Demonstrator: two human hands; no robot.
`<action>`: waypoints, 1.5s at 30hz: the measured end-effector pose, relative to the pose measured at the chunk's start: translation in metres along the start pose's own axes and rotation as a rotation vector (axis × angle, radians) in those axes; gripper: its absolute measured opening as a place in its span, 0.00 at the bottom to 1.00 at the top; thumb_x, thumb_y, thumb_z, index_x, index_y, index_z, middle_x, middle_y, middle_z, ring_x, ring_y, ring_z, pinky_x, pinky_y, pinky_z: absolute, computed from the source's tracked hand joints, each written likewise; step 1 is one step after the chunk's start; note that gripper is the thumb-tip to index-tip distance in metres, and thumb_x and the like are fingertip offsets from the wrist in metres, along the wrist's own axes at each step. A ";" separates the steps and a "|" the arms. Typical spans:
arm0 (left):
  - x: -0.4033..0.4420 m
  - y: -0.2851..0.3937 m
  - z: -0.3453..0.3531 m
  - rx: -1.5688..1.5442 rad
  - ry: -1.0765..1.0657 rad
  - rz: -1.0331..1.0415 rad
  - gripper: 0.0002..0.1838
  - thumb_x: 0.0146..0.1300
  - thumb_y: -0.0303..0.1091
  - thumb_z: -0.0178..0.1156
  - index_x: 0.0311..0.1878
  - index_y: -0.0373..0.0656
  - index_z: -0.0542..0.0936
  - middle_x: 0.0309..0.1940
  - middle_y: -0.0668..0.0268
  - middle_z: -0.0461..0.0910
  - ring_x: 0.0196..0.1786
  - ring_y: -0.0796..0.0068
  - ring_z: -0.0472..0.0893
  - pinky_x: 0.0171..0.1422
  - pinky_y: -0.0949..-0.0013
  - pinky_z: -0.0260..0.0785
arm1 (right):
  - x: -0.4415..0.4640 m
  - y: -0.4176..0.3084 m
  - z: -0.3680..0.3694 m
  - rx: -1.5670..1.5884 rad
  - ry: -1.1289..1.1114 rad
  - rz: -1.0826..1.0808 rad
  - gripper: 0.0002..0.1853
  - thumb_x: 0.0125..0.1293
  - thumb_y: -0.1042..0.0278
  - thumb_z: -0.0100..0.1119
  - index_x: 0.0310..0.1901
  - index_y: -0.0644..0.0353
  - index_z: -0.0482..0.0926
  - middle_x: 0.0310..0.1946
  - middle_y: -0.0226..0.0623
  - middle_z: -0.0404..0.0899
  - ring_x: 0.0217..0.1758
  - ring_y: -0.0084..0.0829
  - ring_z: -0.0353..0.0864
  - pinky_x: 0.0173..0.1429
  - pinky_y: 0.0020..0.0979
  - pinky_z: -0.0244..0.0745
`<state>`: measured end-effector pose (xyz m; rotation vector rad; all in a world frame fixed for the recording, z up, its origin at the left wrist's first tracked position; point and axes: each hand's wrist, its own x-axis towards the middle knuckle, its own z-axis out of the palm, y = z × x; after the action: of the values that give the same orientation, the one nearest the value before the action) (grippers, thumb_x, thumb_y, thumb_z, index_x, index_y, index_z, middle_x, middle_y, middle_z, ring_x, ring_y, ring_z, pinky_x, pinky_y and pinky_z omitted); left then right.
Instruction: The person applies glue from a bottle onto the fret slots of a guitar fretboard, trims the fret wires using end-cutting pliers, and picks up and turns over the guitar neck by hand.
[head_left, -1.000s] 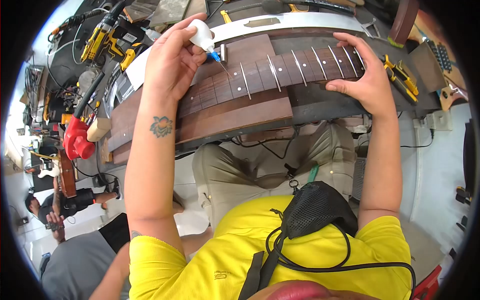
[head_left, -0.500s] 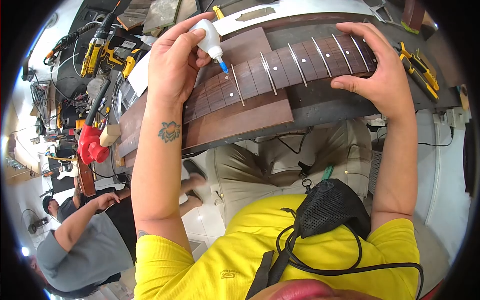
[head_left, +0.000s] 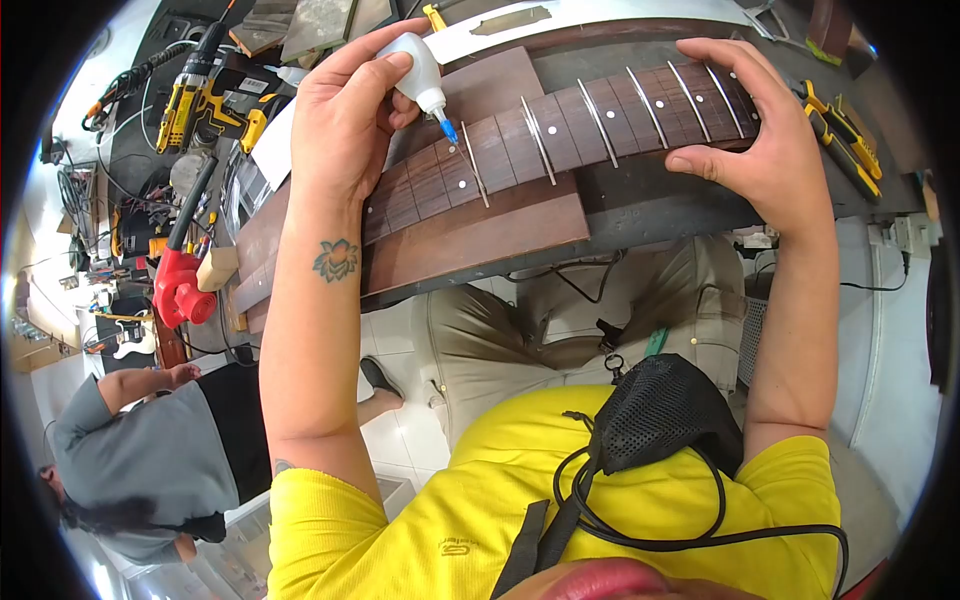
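Note:
My left hand is closed around a small white squeeze bottle, tilted down to the right. Its blue nozzle tip is at the far edge of a dark guitar fretboard, beside a fret wire. Several fret wires lie across the fretboard, their ends jutting past its edges; slots further left hold none. My right hand curves around the fretboard's right end, thumb at the near edge and fingers at the far edge. White dot inlays show along the board.
Brown boards lie beneath the fretboard on the dark bench. Yellow-handled pliers rest at the right. On the left are a yellow-black cordless drill and a red blower. Another person in a grey shirt is at lower left.
The bottle and both hands stay almost where they were, with the nozzle still by the same fret wire. At lower left, the person in grey has turned and lowered an arm.

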<state>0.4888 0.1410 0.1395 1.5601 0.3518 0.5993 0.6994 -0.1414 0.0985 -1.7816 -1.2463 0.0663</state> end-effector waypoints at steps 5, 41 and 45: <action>0.004 0.000 -0.007 0.088 -0.002 0.016 0.21 0.75 0.26 0.57 0.67 0.26 0.81 0.43 0.49 0.89 0.32 0.80 0.77 0.34 0.75 0.67 | 0.000 0.001 -0.001 -0.041 0.008 -0.025 0.47 0.41 0.48 0.90 0.65 0.57 0.82 0.60 0.32 0.82 0.65 0.35 0.81 0.72 0.36 0.72; 0.006 -0.003 -0.012 0.098 0.212 0.085 0.16 0.77 0.25 0.59 0.63 0.31 0.84 0.31 0.67 0.84 0.26 0.83 0.78 0.29 0.78 0.66 | -0.001 0.000 0.000 -0.026 0.017 -0.065 0.46 0.41 0.50 0.90 0.64 0.58 0.82 0.62 0.32 0.83 0.66 0.35 0.81 0.73 0.36 0.72; 0.006 -0.003 -0.013 0.079 0.222 0.065 0.16 0.77 0.25 0.58 0.63 0.32 0.85 0.31 0.67 0.84 0.25 0.83 0.78 0.29 0.78 0.67 | -0.001 0.000 0.000 -0.033 0.019 -0.064 0.46 0.41 0.50 0.90 0.64 0.58 0.82 0.62 0.32 0.83 0.66 0.35 0.81 0.73 0.36 0.72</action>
<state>0.4871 0.1552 0.1379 1.5886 0.4983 0.8213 0.6991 -0.1420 0.0976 -1.7655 -1.2964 -0.0074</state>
